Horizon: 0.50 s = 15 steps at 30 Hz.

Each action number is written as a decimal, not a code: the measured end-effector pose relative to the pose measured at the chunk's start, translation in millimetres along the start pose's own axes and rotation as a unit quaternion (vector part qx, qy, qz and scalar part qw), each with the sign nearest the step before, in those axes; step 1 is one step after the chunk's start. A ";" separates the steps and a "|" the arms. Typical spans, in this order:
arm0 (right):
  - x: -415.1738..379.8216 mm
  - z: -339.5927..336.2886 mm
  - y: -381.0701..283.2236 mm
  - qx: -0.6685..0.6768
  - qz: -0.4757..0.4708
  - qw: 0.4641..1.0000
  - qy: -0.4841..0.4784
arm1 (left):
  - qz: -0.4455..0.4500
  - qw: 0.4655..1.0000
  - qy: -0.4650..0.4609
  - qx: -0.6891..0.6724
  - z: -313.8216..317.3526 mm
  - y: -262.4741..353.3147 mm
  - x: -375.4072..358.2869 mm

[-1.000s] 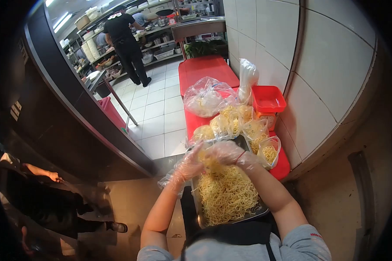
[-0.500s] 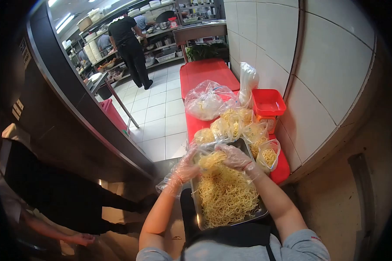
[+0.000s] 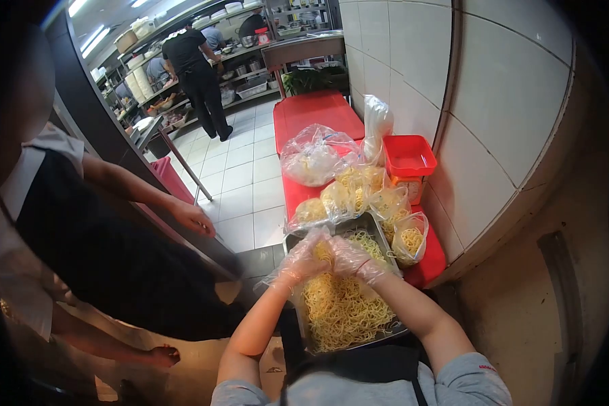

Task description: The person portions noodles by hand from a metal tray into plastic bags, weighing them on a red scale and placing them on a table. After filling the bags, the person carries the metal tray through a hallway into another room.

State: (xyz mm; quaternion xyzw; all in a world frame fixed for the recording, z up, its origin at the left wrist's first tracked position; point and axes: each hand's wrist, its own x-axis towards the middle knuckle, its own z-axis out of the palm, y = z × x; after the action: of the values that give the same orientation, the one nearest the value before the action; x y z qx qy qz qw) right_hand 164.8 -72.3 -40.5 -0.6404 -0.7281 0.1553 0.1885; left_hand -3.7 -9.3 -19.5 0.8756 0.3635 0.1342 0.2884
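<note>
My left hand [image 3: 306, 260] and my right hand [image 3: 352, 257] wear clear plastic gloves. They are brought together above a metal tray [image 3: 388, 243]. A clump of noodles [image 3: 323, 253] shows between them, with the fingers of both hands curled round it. Loose yellow noodles [image 3: 345, 312] fill much of the tray below, and paler strands lie behind my right hand. Just beyond the tray stand several clear bags of noodles, including an open-topped bag [image 3: 410, 242] at the right.
A red surface [image 3: 314, 115] runs ahead along the tiled wall. It carries a large clear bag [image 3: 314, 159], a white plastic roll [image 3: 377, 125] and a scale [image 3: 409, 191] with a red pan [image 3: 411, 159]. A person in a black apron [image 3: 115, 250] is close at my left; another [image 3: 195, 78] stands farther off.
My hands have closed together around the noodles, where they were apart before. The person at my left has come nearer, an arm reaching forward. The view has shifted slightly.
</note>
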 end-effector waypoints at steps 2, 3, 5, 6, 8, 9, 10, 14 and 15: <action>8.8 12.4 13.3 -0.005 0.009 1.000 -0.012 | -0.007 1.000 0.008 0.012 2.5 -3.1 -1.0; 10.9 3.1 15.2 0.001 -0.005 1.000 -0.031 | -0.015 1.000 0.008 0.008 0.8 -1.2 -3.8; 18.4 -4.9 16.3 0.002 -0.041 0.998 -0.043 | -0.008 1.000 0.010 0.023 -1.9 2.9 -7.2; 21.1 -5.7 15.0 -0.005 -0.062 0.997 -0.037 | 0.008 0.999 0.012 0.040 -1.7 6.9 -7.5; 20.5 -2.6 8.6 -0.007 -0.065 0.997 -0.032 | 0.013 0.999 0.016 0.041 4.4 15.8 -4.5; 20.9 -5.5 -1.1 -0.004 -0.050 0.998 -0.031 | 0.002 0.999 0.021 0.024 8.7 22.2 0.8; 20.2 -11.1 -8.2 -0.001 -0.035 0.999 -0.030 | -0.009 1.000 0.027 0.008 11.3 26.6 4.8; 22.0 -23.2 -8.5 -0.034 -0.080 0.994 -0.070 | -0.018 0.981 0.013 0.191 32.1 -6.7 17.3; 19.4 -25.4 -9.6 -0.031 -0.072 0.995 -0.059 | -0.013 0.980 0.021 0.199 30.9 -8.5 15.7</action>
State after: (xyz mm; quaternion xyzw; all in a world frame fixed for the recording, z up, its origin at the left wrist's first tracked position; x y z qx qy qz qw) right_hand 166.3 -54.7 -12.2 -0.5814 -0.7868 0.1563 0.1358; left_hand 16.3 -5.9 -48.9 0.9079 0.3999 0.0739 0.1019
